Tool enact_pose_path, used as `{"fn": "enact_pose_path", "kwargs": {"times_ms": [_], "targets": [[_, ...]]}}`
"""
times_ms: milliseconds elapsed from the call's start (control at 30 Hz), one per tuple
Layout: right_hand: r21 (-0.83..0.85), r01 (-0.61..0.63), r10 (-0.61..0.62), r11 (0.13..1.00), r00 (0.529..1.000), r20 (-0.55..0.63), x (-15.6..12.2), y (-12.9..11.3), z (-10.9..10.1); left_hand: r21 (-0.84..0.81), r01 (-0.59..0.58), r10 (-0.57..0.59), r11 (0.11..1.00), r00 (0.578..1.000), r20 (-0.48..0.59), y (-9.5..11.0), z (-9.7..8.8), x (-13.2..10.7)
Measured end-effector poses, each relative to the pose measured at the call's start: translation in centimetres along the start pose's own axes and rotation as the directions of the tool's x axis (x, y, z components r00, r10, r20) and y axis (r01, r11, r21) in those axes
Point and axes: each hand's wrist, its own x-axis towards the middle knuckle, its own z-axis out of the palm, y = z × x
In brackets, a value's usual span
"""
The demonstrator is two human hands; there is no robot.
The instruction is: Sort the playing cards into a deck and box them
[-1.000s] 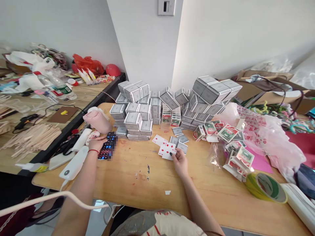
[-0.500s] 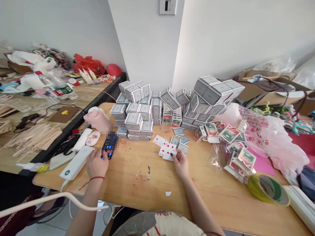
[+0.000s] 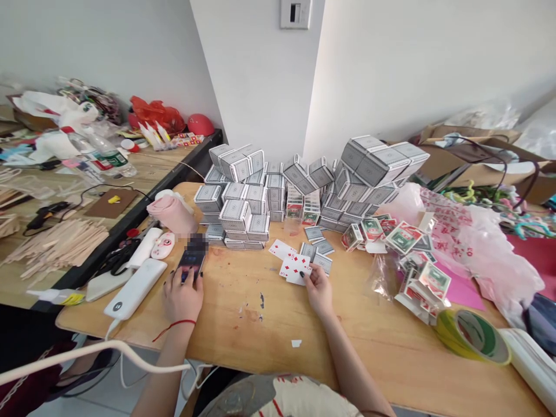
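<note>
My left hand (image 3: 184, 295) lies over the lower end of a dark phone (image 3: 193, 259), fingers spread and fingertips on its screen. The phone is flat on the wooden table. My right hand (image 3: 319, 288) pinches the edge of a few playing cards (image 3: 295, 269), fanned face up with red diamonds showing. Just behind that hand lie several loose face-down cards (image 3: 322, 247). Stacks of grey-backed card decks (image 3: 245, 217) stand along the back of the table.
A white power bank (image 3: 135, 289) with a cable lies left of the phone, near a pink roll (image 3: 171, 213). On the right are torn card boxes (image 3: 428, 284), a yellow tape roll (image 3: 473, 337) and plastic bags (image 3: 482, 243). A paper scrap (image 3: 296, 343) lies near the front edge.
My left hand has shifted right and its fingers now cover the phone's lower screen. The screen looks darker than before. My right hand and its cards have stayed put.
</note>
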Motion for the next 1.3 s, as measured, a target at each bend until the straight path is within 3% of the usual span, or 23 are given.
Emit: {"fn": "enact_pose_path", "kwargs": {"times_ms": [267,467,700,800,867,933,967,1033,1100,1200,1300], "targets": [[-0.055,0.016,-0.017,0.998,1.000,-0.023,0.0,0.0,-0.1,-0.012,0.096,-0.096,0.995,0.995,0.008,1.4,0.3,1.8],[-0.066,0.020,-0.020,0.998,1.000,-0.014,0.0,0.2,-0.1,-0.113,0.245,-0.247,0.963,0.969,-0.002,-0.1,0.7,0.7],[0.005,0.010,-0.010,1.000,0.999,0.043,0.0,0.2,-0.1,-0.201,0.219,-0.200,0.955,0.974,0.107,-1.9,0.7,1.8],[0.003,0.004,-0.004,1.000,1.000,0.026,0.1,0.3,-0.2,-0.238,0.188,-0.187,0.953,0.982,0.025,-1.1,0.1,1.7],[0.004,-0.003,0.003,1.000,1.000,0.007,0.1,0.4,-0.3,-0.299,0.114,-0.151,0.948,0.983,-0.104,0.3,-0.4,1.2],[0.015,-0.013,0.013,1.000,1.000,-0.014,0.3,0.4,-0.1,-0.419,-0.012,-0.062,0.908,0.985,-0.163,2.6,-0.8,0.4],[0.028,-0.017,0.018,0.999,1.000,-0.021,0.4,0.3,0.1,-0.503,-0.076,-0.003,0.861,0.988,-0.154,4.0,-0.9,0.0],[0.071,-0.027,0.028,0.997,0.999,-0.017,0.6,0.0,0.8,-0.705,-0.132,0.173,0.696,0.985,-0.013,7.3,-0.8,-0.9],[0.124,-0.043,0.041,0.991,0.999,0.021,0.9,-0.4,1.7,-0.864,-0.022,0.344,0.503,0.922,0.177,10.7,-0.4,-1.6],[0.164,-0.070,0.058,0.984,0.995,0.077,1.1,-0.8,2.5,-0.934,0.189,0.454,0.303,0.833,0.316,15.0,0.7,-1.5],[0.168,-0.079,0.069,0.983,0.996,0.062,1.0,-1.0,2.1,-0.917,0.234,0.487,0.324,0.789,0.373,17.6,1.7,-0.4]]}}
